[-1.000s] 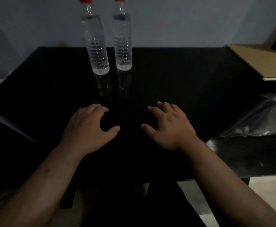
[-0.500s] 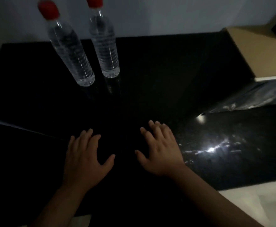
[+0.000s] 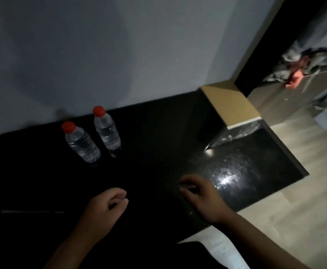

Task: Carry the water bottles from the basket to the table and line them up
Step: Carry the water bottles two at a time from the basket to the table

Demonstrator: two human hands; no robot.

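**Two bottles placed; both hands empty; basket out of view**

Left hand point(image 3: 105, 207) and right hand point(image 3: 201, 195) hover low over the dark surface point(image 3: 158, 133), each grip loosely curled on nothing. Risk: a careless sweep in this dim light could topple the upright pair. The near bottle point(image 3: 81, 143) and far bottle point(image 3: 106, 131) stand beyond the left grip, close together, capped red, apparently full of water.

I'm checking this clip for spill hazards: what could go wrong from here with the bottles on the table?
The two water bottles stand close together, so setting a third beside them could topple one. The table is dark and dimly lit, making edges and gaps hard to judge. Both the left hand and right hand are empty, and no basket is in view.
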